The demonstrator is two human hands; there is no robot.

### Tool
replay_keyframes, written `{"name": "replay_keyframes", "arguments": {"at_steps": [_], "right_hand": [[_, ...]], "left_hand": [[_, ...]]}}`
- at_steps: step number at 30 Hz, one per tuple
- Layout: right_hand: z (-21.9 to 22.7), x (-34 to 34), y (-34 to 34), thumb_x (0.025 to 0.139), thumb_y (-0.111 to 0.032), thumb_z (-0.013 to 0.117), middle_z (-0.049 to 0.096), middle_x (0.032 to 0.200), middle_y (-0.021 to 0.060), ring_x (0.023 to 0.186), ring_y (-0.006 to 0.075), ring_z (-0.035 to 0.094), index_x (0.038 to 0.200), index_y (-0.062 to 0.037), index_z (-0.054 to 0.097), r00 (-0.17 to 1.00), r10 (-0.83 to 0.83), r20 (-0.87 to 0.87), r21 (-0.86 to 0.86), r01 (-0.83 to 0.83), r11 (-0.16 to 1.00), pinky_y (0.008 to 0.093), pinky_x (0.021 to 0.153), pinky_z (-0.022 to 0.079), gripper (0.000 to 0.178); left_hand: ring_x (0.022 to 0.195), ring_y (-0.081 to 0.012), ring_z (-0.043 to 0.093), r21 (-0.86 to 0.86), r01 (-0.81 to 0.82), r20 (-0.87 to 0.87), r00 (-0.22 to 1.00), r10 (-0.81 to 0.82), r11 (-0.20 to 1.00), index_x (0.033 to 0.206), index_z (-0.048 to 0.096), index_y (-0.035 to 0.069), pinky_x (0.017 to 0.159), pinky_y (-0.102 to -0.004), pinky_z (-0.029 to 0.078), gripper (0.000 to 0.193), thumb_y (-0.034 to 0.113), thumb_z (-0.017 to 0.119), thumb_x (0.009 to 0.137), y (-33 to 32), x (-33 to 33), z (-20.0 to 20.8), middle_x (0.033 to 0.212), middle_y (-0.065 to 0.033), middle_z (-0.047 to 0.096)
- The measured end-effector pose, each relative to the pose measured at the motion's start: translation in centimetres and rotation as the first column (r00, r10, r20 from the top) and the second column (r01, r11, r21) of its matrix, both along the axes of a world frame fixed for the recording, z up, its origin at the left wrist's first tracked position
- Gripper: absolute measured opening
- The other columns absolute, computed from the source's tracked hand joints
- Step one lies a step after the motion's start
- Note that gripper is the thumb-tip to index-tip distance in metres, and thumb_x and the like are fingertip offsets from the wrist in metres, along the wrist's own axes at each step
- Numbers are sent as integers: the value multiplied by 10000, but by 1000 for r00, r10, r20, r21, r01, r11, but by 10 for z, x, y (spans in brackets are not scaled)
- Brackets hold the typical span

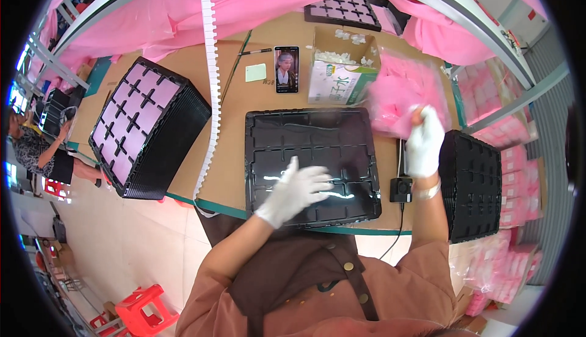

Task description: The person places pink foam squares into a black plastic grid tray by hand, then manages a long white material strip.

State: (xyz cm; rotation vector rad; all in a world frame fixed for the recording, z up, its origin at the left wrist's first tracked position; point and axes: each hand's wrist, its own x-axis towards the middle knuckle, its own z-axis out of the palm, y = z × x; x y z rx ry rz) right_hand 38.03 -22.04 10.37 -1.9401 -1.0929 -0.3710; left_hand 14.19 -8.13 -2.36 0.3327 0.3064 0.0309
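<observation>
Brown-topped counter (233, 136), pink sheeting (165, 29) draped behind, red stool (129, 308) on the pale floor (159, 233). Black tray (342, 148) at counter's near edge; left hand (294, 192) over it, fingers apart. Right hand (425, 145) by pink bag (397, 93), fingers curled; can't tell if gripping.

Here on the table (235, 145) a tray (351, 154) sits right before me, my left hand (295, 192) over it, my right hand (425, 144) by the plastic bag (400, 90) past its far right corner. One tray stack (177, 139) stands left, another stack (473, 184) right, and behind the tray there's a phone (286, 70), the carton (339, 84) just to its right.
</observation>
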Motion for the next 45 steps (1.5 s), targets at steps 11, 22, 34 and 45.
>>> {"name": "replay_keyframes", "arguments": {"at_steps": [11, 22, 34, 45], "right_hand": [[-91, -140, -9, 775, -33, 576, 647, 820, 115, 737, 331, 614, 835, -51, 603, 809, 426, -406, -210, -536, 818, 409, 656, 484, 68], [-146, -41, -11, 824, -305, 654, 647, 998, 167, 844, 357, 622, 1059, -23, 620, 936, -196, -292, -373, 77, 924, 438, 766, 497, 369], [-153, -45, -34, 812, -42, 606, 651, 792, 42, 612, 82, 573, 1074, -18, 594, 540, -75, -838, -117, -44, 992, 252, 476, 453, 263], [-127, -52, 39, 789, -142, 633, 594, 1022, 147, 986, 347, 580, 1061, -66, 609, 978, 41, -204, -441, -129, 888, 428, 847, 480, 283]], "left_hand": [[982, -149, 579, 559, -57, -297, 918, 263, 827, 1165, 564, 43, 868, -302, 451, 424, 403, 536, 943, -12, -20, 40, 1057, -44, 610], [868, -121, 591, 834, -48, -372, 686, 625, 549, 1104, 614, 12, 771, -265, 474, 318, 146, 697, 829, 49, -84, -16, 981, -41, 648], [811, -110, 596, 955, 63, -234, 761, 605, 289, 1105, 611, 0, 742, -270, 483, 330, 174, 673, 832, 67, -61, -35, 934, -57, 668], [812, -140, 623, 974, 121, -211, 797, 566, 193, 1123, 605, 8, 752, -286, 489, 354, 209, 668, 838, 67, -44, -43, 943, -94, 686]]}}
